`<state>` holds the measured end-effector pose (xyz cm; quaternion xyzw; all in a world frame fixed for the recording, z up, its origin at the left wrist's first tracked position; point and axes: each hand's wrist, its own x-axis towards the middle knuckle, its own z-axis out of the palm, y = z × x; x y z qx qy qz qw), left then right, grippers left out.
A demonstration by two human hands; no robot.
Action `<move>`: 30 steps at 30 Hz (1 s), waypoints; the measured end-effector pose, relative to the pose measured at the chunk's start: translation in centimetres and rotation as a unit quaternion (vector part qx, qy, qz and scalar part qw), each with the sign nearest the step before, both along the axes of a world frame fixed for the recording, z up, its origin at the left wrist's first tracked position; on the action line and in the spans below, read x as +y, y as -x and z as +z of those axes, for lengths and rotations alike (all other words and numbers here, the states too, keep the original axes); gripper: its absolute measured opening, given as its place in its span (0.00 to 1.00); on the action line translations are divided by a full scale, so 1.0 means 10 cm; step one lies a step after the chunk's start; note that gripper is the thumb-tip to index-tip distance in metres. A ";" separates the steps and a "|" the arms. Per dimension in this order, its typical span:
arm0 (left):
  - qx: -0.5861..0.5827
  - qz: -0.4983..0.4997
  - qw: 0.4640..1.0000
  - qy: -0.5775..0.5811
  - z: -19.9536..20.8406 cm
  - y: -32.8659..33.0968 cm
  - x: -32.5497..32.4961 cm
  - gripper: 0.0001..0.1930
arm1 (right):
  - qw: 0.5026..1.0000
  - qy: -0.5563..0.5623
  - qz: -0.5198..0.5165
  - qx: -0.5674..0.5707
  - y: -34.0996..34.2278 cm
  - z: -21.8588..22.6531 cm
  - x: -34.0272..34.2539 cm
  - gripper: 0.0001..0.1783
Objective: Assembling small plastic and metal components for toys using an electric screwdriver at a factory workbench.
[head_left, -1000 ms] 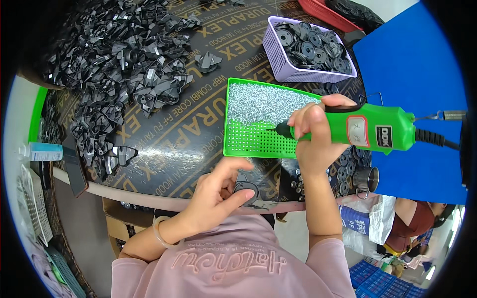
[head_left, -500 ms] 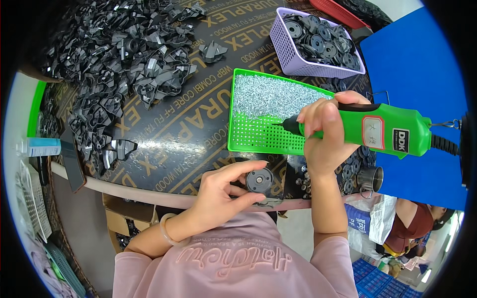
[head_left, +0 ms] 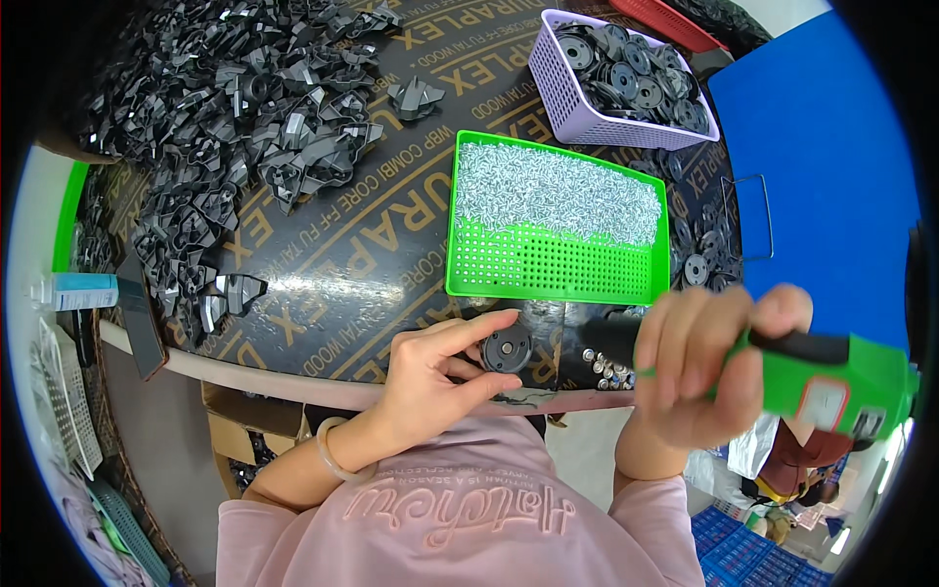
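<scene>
My left hand (head_left: 435,367) grips a round black plastic disc (head_left: 507,349) between thumb and fingers, at the table's near edge. The disc's face, with a metal centre and small holes, is turned up. In my right hand (head_left: 699,367) is a green and black electric screwdriver (head_left: 827,391), blurred by motion. Its dark tip end lies to the left of the hand, too smeared to make out clearly. Under that end sits a cluster of small metal parts (head_left: 608,370). Beyond both hands lies a green perforated tray (head_left: 558,284) with many small silver screws (head_left: 558,196) heaped along its far side.
A lilac basket (head_left: 577,122) full of black discs stands at the back right, with loose discs (head_left: 696,266) below it. Black angular plastic parts (head_left: 245,117) cover the table's left. A blue panel (head_left: 822,157) borders the right. A bottle (head_left: 78,292) is at far left.
My right hand has carried the electric screwdriver from over the green tray toward me and to the right, down near the table edge. My left hand keeps the disc in nearly the same place.
</scene>
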<state>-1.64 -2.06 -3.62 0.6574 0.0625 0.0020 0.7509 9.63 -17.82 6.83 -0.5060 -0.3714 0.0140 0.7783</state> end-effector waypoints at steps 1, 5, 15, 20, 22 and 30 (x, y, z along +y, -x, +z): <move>0.002 0.003 1.000 0.007 0.01 -0.01 0.00 0.31 | 1.000 0.010 0.010 0.007 0.07 0.05 -0.02 0.14; -0.005 0.012 1.000 0.010 0.03 -0.01 -0.03 0.32 | 0.996 0.003 -0.020 0.089 0.31 0.04 -0.07 0.22; -0.005 0.022 0.999 0.027 0.02 0.01 -0.03 0.30 | 0.997 0.015 0.004 0.070 0.30 -0.07 -0.06 0.23; 0.006 0.020 0.999 0.038 -0.01 0.00 -0.04 0.30 | 0.995 -0.017 0.020 0.100 0.32 -0.08 -0.02 0.23; -0.014 0.029 0.999 0.026 0.01 -0.01 -0.04 0.30 | 0.998 0.040 0.000 0.039 0.29 -0.07 0.01 0.18; -0.024 0.018 0.999 -0.017 0.00 0.00 -0.03 0.30 | 0.994 0.007 -0.031 0.106 0.34 -0.02 0.00 0.23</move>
